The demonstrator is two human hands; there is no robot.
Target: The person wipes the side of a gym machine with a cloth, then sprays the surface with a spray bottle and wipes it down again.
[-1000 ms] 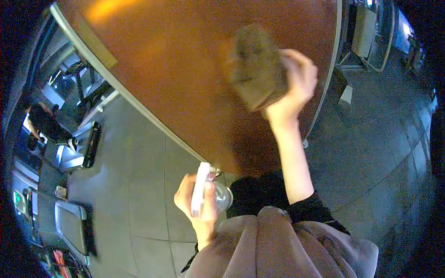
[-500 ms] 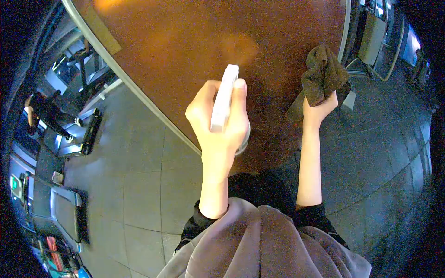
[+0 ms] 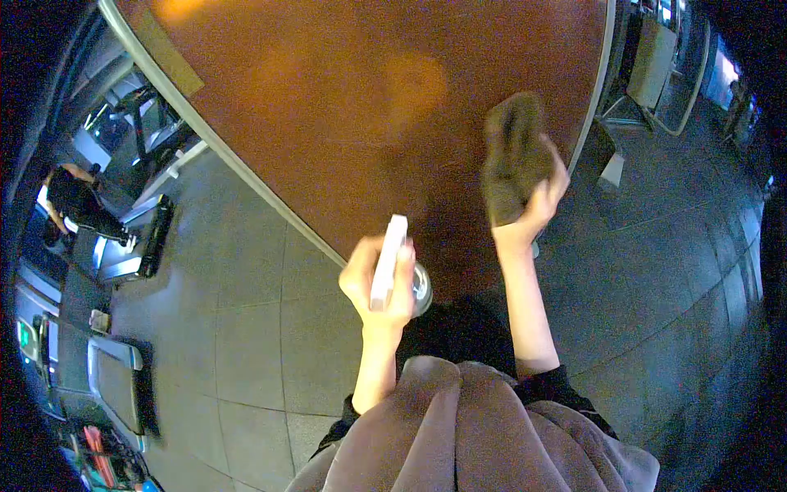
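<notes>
My left hand (image 3: 358, 280) is wrapped around a spray bottle (image 3: 388, 266), its white trigger head pointing away from me. The bottle's clear round body shows just right of my fingers. In my right hand (image 3: 539, 203) is a bunched dark brown cloth (image 3: 511, 156), smeared by motion. The cloth overlaps the right part of a reddish-brown tabletop (image 3: 328, 148) in this view. My left hand is near the tabletop's front end, close to my body.
A metal edge (image 3: 238, 160) borders the tabletop on the left. At the far left, a person (image 3: 82, 201) is on a treadmill (image 3: 139, 246). Another grey machine (image 3: 115, 373) stands below it, and a padded frame (image 3: 653, 66) is at upper right. Dark tiles cover the floor (image 3: 246, 353).
My left hand has drawn back toward my body with the spray bottle. My right hand has swung left with the cloth, over the tabletop.
</notes>
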